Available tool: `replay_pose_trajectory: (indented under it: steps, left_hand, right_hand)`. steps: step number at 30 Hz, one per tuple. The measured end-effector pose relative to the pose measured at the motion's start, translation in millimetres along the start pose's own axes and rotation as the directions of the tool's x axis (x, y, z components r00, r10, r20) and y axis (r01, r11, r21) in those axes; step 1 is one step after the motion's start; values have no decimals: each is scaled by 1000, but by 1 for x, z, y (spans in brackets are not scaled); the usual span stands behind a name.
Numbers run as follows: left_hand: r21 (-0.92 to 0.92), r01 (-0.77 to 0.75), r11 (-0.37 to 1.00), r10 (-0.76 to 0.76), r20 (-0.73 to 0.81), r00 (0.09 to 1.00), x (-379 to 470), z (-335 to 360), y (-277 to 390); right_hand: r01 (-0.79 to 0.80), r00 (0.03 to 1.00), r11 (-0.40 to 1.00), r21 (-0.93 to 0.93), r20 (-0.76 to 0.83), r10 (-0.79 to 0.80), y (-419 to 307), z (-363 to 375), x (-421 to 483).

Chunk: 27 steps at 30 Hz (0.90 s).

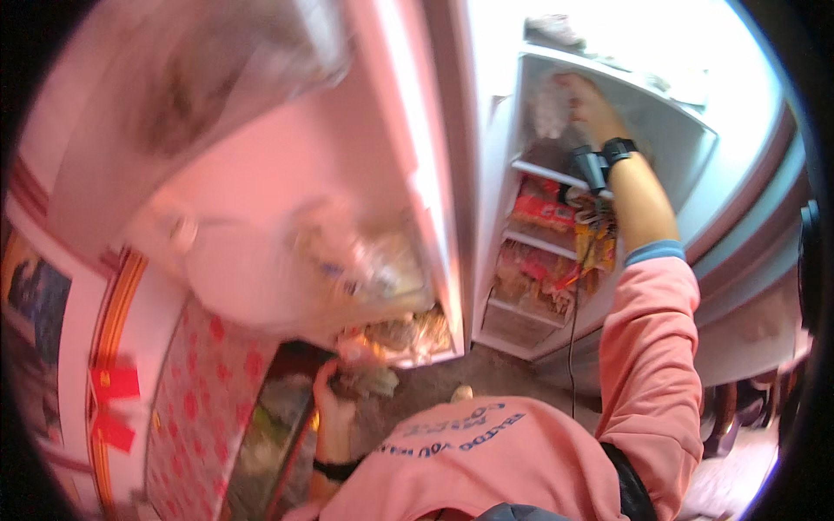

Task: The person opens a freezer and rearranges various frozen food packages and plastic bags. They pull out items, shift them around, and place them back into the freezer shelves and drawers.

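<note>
My right hand (586,107) reaches into the upper compartment of an open refrigerator or freezer (658,140). Its fingers are closed on a whitish, translucent bundle (548,114), perhaps a plastic bag; blur hides the contents. A black strap with a small dark device (589,166) is on that wrist, and a thin cable (572,352) hangs from it. Low down, beside the bottom of the open door (306,143), my left hand (337,407) holds a pale greyish bundle (373,381), too blurred to name. A black band circles the left wrist.
Below the right hand, compartments hold red packages (541,208) and yellow packets (589,244). Bagged items (371,267) fill the door's bins. At left are a red-patterned panel (199,391), an orange-brown frame (117,306) and red paper pieces (116,384).
</note>
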State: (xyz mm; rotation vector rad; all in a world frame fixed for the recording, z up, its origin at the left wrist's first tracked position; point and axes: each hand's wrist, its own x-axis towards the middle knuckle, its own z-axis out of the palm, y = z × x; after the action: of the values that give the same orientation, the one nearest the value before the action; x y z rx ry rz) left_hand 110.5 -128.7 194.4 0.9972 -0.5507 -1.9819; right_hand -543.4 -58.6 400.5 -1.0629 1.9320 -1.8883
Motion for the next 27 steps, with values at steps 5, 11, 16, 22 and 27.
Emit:
replay_pose_trajectory:
  steps: [5, 11, 16, 22, 27]
  left_hand:
    - [-10, 0, 1000, -1, -79, 997, 0, 5, -3]
    - [75, -107, 991, 116, -130, 985, 2, -17, 9]
    - [15, -245, 969, 246, -72, 967, 18, -36, 48]
    - [59, -213, 975, 214, -4, 977, 16, -33, 67]
    - [355, -273, 894, 264, 75, 962, 4, -15, 51]
  right_hand:
    - [-325, 936, 939, 111, -105, 336, -3, 24, -8]
    - [-243, 946, 963, -121, -249, 207, -7, 18, -29]
    - [-132, 991, 990, 57, -30, 134, -15, 24, -133]
    - [-287, 806, 951, -116, 507, 306, -10, 26, -337]
    - [-427, 699, 880, -206, 542, 466, 14, 2, -443]
